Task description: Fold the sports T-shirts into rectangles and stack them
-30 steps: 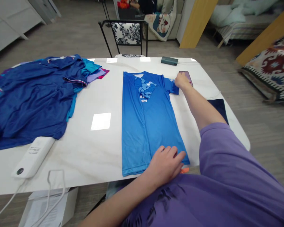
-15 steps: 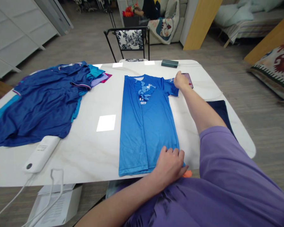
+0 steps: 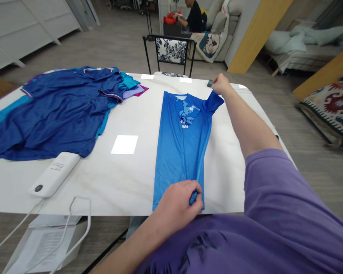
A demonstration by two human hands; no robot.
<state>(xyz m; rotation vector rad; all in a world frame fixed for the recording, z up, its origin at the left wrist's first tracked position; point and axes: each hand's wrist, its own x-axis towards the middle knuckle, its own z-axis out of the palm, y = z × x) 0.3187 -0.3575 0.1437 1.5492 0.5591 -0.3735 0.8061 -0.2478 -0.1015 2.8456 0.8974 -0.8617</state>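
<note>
Blue shirt (image 3: 173, 152), paler low down, picture on chest, mostly on the counter (image 3: 125, 179), sleeve up in right grip (image 3: 221, 84), bottom bunched in left grip (image 3: 183, 199)

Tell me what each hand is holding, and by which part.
Both hold the blue shirt: the right hand by its short sleeve, the left hand by bunched cloth at its lower end.

"What sort of place is this?"
"A home, it seems: a sofa (image 3: 231, 40) with a cartoon-print blanket (image 3: 210, 45) stands at the far side, a bed (image 3: 311, 58) at far right."
"And far left?"
"White cabinets (image 3: 31, 28), on a wood-look floor (image 3: 103, 45)."
</note>
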